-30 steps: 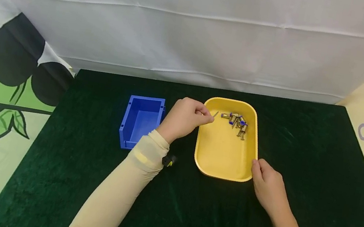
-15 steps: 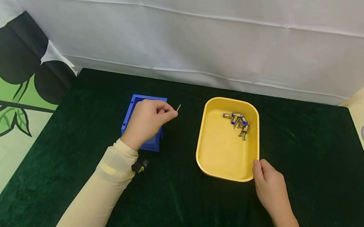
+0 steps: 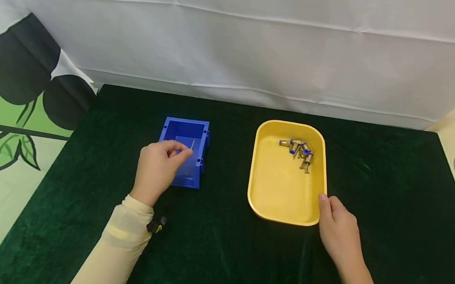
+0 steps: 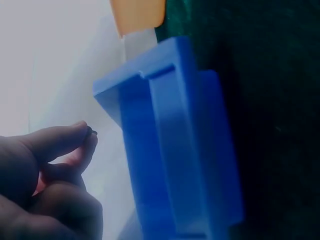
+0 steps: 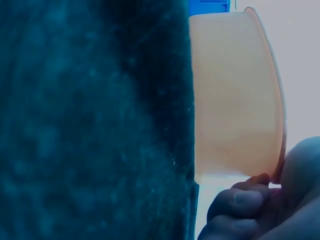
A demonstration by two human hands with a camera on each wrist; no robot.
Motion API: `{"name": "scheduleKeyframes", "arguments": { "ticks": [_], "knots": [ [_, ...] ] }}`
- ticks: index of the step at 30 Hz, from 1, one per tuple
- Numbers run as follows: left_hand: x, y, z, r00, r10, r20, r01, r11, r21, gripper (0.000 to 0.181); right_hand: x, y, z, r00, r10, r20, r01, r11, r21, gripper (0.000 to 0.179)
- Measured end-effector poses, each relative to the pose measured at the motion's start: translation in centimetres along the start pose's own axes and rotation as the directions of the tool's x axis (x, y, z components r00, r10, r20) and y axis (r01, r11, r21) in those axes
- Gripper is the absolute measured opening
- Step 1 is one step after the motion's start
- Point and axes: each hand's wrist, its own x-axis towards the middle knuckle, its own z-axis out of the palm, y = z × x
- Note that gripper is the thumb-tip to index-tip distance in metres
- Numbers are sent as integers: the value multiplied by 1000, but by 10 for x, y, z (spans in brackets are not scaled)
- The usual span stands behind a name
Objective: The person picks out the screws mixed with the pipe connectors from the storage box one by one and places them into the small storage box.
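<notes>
My left hand (image 3: 156,170) is over the near left part of the blue bin (image 3: 201,157), pinching a thin metal screw (image 3: 192,144) between thumb and forefinger. In the left wrist view, a small dark end of the screw (image 4: 91,130) pokes out at the fingertips, beside the bin's rim. My right hand (image 3: 341,233) grips the yellow tray (image 3: 281,197) by its near right corner, thumb on the rim and fingers curled below it in the right wrist view. Brass push-in fittings (image 3: 295,146) with blue collars lie at the tray's far right, with several screws (image 3: 307,167) among them.
Dark green cloth (image 3: 214,241) covers the table, including the gap between bin and tray. A white curtain (image 3: 243,53) hangs behind the far edge. Printed panels stand at both sides.
My left hand has carried the screw left from the yellow tray and then nearer to me, over the blue bin. The right hand keeps its hold on the tray.
</notes>
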Motion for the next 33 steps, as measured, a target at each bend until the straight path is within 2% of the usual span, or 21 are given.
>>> {"name": "scheduleKeyframes", "arguments": {
  "ticks": [7, 11, 19, 26, 33],
  "knots": [
    [-6, -11, 1, 1000, -4, -11, 4, 996, 85, 20, 2, 1, 1, 998, -60, -19, 58, 997, -55, 57],
    [-8, -14, 4, 999, 24, -27, -20, 992, 126, 20, 3, 2, 0, 998, -66, -18, 64, 996, -65, 56],
    [-9, -18, 6, 992, 97, -84, -84, 985, 150, 19, 3, 3, 1, 999, -54, 5, 54, 997, -57, 55],
    [-9, -13, 7, 987, 98, -124, -84, 990, 112, 16, 4, 3, 0, 998, -62, 12, 63, 997, -47, 56],
    [-12, 2, 12, 989, 114, -91, -113, 994, 7, 17, 4, 3, 0, 999, -51, 15, 52, 998, -44, 55]
  ]
}}
